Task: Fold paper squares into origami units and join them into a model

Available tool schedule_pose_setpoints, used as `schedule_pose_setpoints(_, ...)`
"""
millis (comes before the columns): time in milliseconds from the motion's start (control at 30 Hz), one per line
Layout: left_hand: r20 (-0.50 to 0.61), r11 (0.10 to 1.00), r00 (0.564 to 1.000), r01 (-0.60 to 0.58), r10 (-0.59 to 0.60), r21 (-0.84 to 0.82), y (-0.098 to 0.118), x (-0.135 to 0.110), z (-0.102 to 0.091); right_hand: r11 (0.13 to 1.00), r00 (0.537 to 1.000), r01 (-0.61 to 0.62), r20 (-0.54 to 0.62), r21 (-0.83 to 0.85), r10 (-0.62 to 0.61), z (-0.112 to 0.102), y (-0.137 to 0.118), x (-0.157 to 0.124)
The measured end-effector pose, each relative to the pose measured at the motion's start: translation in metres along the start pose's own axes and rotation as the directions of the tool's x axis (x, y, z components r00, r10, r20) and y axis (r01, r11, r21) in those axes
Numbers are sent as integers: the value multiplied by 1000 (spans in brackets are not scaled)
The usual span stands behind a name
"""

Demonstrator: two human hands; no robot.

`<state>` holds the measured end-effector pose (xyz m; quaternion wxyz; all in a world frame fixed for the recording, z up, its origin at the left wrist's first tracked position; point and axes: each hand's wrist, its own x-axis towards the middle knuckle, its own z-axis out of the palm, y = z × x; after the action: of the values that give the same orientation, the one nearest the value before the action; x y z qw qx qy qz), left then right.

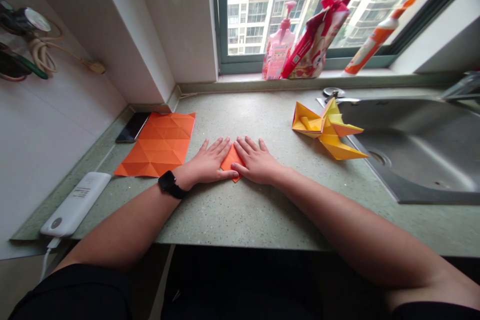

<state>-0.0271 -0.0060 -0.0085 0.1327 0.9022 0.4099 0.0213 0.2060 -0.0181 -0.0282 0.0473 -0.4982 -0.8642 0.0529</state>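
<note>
A small folded piece of orange origami paper (231, 158) lies flat on the speckled countertop (240, 215), partly covered by both hands. My left hand (210, 161), with a black watch at the wrist, rests on its left side, fingers spread. My right hand (257, 161) lies flat over its right side, thumb across the lower part. Left of the hands is a larger orange sheet (161, 142) with a grid of creases. To the right stands a yellow folded paper model (328, 130) with pointed flaps, near the sink.
A phone (132, 127) lies by the orange sheet's left edge, and a white power bank (76, 204) with a cable sits at the front left. The steel sink (423, 145) is on the right. A pink pump bottle (278, 47), a red pouch (318, 40) and an orange-white bottle (378, 37) line the windowsill.
</note>
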Motion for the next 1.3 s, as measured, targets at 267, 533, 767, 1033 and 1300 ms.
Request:
schedule_pose_setpoints(267,-46,997,998,44,-41,64,1,-4,4,999,1000,-24,9,-32,24,-2,-8,0)
schedule_pose_setpoints(533,5,980,987,-158,158,119,18,-12,3,999,997,-47,60,2,47,-8,-7,0)
schedule_pose_setpoints(767,53,986,992,-123,117,117,18,-10,4,996,994,-91,54,12,90,-9,3,-3)
schedule_pose_setpoints(1033,74,985,988,-144,138,95,18,-10,0,993,993,-117,25,-2,117,-11,25,-6)
schedule_pose_setpoints(1300,120,992,990,-83,72,92,18,-2,-8,994,992,-108,65,-22,109,-19,21,-4)
